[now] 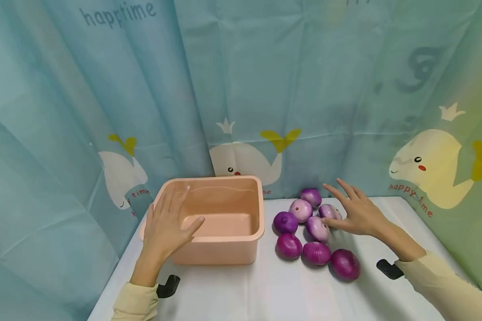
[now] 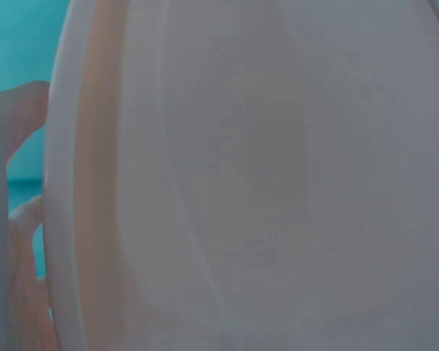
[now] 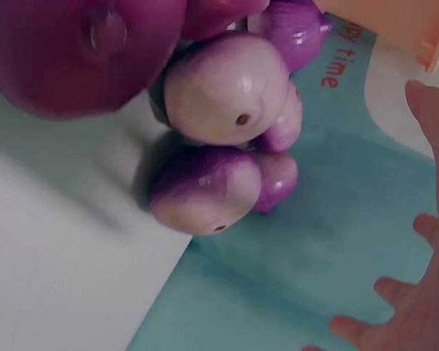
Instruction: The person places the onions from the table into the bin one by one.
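From the head view, the left hand (image 1: pixel 166 225) lies with straight fingers over the near-left rim of the empty peach rectangular plastic tub (image 1: pixel 241 185), while the right hand (image 1: pixel 355 213), fingers spread and holding nothing, touches the 3 o'clock side of the cluster of 8 purple onions (image 1: pixel 316 253); a nudge could roll one toward the white table's (image 1: pixel 265 290) near edge at 6 o'clock. The left wrist view shows only the tub wall close up. In the right wrist view the pale onion (image 3: pixel 227 89) sits well apart from the fingertips (image 3: pixel 424 227), with free room on that side.
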A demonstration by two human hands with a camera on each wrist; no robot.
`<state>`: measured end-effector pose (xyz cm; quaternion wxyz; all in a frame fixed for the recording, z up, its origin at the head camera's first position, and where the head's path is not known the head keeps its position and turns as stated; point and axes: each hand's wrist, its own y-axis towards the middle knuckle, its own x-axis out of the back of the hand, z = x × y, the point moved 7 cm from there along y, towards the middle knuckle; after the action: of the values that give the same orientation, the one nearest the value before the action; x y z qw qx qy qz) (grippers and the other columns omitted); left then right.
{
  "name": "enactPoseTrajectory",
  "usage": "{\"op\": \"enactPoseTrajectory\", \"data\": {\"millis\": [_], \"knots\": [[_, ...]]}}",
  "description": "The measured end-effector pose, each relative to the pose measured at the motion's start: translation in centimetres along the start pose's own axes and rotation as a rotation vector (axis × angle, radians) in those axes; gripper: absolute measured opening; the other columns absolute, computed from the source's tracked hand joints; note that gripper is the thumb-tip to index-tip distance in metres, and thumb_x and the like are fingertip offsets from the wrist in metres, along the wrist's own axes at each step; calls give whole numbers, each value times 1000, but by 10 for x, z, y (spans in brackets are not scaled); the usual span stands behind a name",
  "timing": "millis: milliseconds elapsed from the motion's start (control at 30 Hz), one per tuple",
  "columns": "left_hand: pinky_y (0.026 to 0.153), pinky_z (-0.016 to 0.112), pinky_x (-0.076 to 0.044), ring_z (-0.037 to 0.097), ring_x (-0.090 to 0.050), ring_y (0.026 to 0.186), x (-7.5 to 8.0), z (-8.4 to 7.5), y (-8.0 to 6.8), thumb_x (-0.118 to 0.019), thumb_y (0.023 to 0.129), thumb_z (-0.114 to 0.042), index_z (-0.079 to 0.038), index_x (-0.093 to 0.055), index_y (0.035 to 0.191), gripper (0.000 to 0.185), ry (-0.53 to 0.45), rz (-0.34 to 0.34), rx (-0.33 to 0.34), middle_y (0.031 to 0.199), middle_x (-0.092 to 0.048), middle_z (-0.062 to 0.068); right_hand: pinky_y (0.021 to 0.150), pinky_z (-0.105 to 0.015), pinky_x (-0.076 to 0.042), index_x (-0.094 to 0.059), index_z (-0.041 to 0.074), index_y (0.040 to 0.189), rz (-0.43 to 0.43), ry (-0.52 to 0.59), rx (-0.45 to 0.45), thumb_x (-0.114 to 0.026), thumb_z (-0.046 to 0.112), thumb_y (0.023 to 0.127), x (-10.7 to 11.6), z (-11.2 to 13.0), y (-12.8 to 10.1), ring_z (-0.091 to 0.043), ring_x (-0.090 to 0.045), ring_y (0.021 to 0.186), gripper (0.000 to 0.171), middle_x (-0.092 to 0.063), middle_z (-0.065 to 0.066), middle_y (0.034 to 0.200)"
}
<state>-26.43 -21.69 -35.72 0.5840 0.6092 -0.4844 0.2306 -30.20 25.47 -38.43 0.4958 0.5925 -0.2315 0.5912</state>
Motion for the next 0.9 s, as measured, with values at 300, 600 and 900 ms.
{"op": "enactPoseTrajectory", "data": {"millis": [300,600,900], "knots": [[102,75,-35,51,-40,138,22,41,-30,-70,91,-49,-25,-41,158,77,-84,-133,161,158,-37,24,97,-82,-31,-41,12,154,115,245,44,-82,34,88,-21,-26,16,-65,-31,136,80,-28,-35,157],[104,70,-37,47,-43,137,13,69,-55,-68,98,-31,-18,-33,161,73,-386,-127,277,153,-44,25,95,-76,-42,-41,0,150,192,436,-15,-81,25,90,-50,-52,14,-58,-32,135,76,-31,-40,149],[72,24,-57,42,-66,109,-6,79,-75,-60,104,-25,-19,-25,162,68,-621,-43,390,154,-42,25,85,-52,-58,-31,0,156,328,588,-158,-76,27,94,-82,-80,7,-53,-49,127,81,-33,-39,151]]}}
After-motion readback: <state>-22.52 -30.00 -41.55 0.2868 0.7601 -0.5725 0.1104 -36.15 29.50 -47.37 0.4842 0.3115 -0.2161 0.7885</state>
